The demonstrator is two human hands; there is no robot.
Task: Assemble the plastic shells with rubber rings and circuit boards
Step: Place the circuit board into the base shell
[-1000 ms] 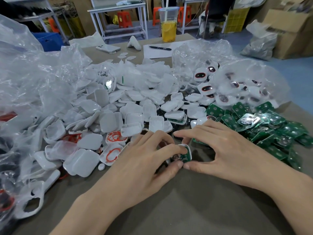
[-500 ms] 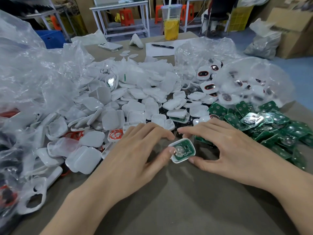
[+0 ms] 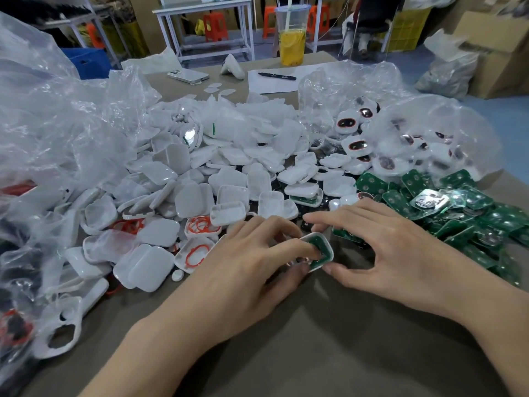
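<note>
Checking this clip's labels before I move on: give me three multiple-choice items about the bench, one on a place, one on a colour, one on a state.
1. The loose green circuit boards are piled:
A. on the right
B. on the far left
C. at the very back

2. The rubber rings lying in the open shells are:
A. blue
B. orange-red
C. black

3. The shell gripped by the left hand and the right hand is:
A. empty
B. holding a green board
C. closed with a lid

Answers:
1 A: the green heap lies beside the right hand.
2 B: orange-red loops show against the white plastic, left of the left hand.
3 B: green shows inside the shell's white rim, under the left forefinger.
</note>
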